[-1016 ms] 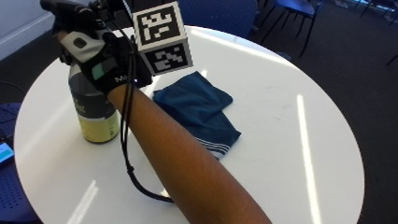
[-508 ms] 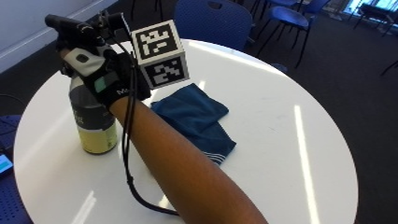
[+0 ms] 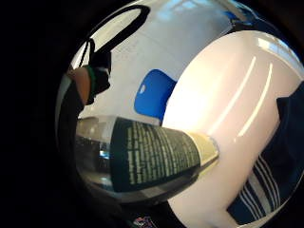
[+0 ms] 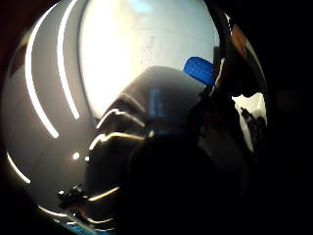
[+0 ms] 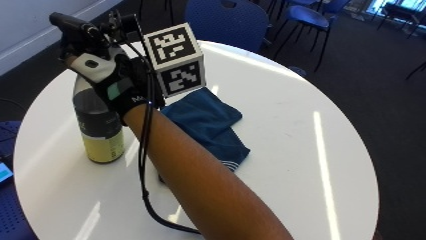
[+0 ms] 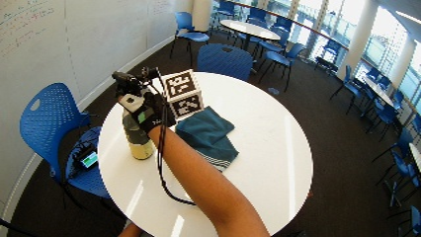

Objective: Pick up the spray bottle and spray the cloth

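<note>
In the outside view a spray bottle with a dark label and a yellowish base stands upright on the left part of the round white table. My gloved right hand wraps round its upper part and hides the neck and spray head. The little finger side palm view is largely filled by the bottle's label. A dark blue cloth with white stripes at one edge lies crumpled just right of the bottle, partly under my forearm. The wide outside view shows the bottle, the hand and the cloth the same way.
Blue chairs stand round the table: one behind it and one to the left, which carries a small device. The table's left edge runs close to the bottle.
The outside camera has shifted a little. My hand stays round the top of the bottle, and the bottle still stands on the table beside the cloth.
</note>
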The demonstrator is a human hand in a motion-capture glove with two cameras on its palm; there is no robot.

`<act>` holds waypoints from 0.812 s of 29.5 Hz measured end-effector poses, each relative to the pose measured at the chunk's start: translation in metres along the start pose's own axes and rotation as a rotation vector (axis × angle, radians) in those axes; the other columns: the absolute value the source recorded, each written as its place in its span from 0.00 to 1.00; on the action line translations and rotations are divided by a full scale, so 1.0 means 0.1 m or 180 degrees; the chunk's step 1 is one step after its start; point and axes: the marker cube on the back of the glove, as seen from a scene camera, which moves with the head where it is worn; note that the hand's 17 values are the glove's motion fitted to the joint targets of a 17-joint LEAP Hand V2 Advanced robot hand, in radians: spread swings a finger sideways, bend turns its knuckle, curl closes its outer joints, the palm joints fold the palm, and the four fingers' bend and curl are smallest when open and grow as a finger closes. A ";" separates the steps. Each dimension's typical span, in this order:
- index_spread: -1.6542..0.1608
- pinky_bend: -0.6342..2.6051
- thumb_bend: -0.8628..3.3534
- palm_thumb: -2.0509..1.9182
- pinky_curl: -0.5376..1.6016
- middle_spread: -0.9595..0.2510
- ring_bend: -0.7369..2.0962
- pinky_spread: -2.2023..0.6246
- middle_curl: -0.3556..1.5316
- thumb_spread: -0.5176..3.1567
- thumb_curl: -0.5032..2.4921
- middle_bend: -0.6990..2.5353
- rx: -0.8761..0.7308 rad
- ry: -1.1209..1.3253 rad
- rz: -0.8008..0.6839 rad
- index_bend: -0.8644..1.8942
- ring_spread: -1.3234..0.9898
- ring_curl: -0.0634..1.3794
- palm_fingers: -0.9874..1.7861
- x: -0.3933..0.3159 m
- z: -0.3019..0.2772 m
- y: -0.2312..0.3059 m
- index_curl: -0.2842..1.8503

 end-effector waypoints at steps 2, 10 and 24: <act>0.76 0.25 0.20 0.74 0.42 0.63 0.45 0.76 0.46 0.27 0.46 0.41 -0.0013 0.0032 -0.0039 0.39 0.49 0.35 0.71 -0.03 -0.01 0.02 0.38; 0.73 0.26 0.20 0.73 0.42 0.62 0.46 0.80 0.44 0.32 0.45 0.35 -0.0077 0.0218 -0.0143 0.32 0.49 0.36 0.62 -0.11 -0.02 0.14 0.33; 0.72 0.29 0.20 0.72 0.43 0.63 0.44 0.82 0.46 0.37 0.41 0.42 0.0217 0.0274 0.0002 0.31 0.51 0.33 0.54 -0.07 -0.25 0.50 0.21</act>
